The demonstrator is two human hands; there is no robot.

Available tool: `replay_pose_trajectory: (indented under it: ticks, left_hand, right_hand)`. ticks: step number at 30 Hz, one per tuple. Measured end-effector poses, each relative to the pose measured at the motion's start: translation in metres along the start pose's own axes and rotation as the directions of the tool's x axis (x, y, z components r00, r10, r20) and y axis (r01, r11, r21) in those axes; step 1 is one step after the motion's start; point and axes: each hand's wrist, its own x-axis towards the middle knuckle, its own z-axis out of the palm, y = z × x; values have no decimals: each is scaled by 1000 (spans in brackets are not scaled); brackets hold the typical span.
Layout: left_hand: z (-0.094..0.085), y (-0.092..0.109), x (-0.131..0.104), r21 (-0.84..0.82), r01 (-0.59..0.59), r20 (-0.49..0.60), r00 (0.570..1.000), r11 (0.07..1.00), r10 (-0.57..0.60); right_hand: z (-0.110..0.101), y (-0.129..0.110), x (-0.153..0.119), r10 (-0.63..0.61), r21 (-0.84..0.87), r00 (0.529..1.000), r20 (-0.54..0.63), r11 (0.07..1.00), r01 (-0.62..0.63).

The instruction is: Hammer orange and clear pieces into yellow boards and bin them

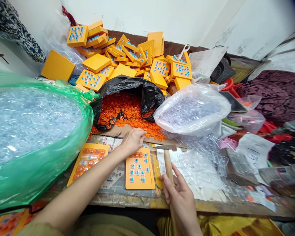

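My left hand (133, 141) reaches to the near edge of a pile of small orange plastic caps (137, 123). Its fingers are bent and pressed together at the caps; what lies between them is hidden. Just below it lies a yellow plastic board (148, 181) with blue-centred switches, and a few orange caps sit along its top edge. My right hand (178, 193) is wrapped round the wooden handle of a hammer (167, 160), whose narrow metal head points up and left beside the board. Partly behind my left forearm, another yellow board (85, 149) carries rows of orange and clear caps.
A black bag (108, 87) spills the caps. On the left bulges a green bag (87, 121) of clear plastic pieces; a white bag (199, 129) holds similar ones. Yellow boards (95, 62) are heaped behind. Loose clear pieces (201, 164) and a jar (282, 175) lie to the right.
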Motion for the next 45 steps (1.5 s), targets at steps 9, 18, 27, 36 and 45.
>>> replay_pose_trajectory:
  ticks: [9,18,27,36,45]
  left_hand:
    - [11,-18,31,57,71,98,992,996,-76]
    - [5,5,-25,-46,-31,23,999,998,32]
    - [26,3,-50,-59,-49,-26,999,997,47]
    - [10,-5,-45,28,-34,-50,998,999,36]
    - [-35,-60,18,258,197,-133,977,946,-168]
  right_hand:
    - [3,-2,0,30,47,1000,-3,998,-30]
    - [4,-2,-4,3,6,1000,-19,1000,-3]
    - [-20,-16,-6,-413,-428,901,134,796,428]
    - [-22,2,-1,-284,-482,943,175,810,333]
    - [-8,-4,-3,24,-33,998,-56,999,-26]
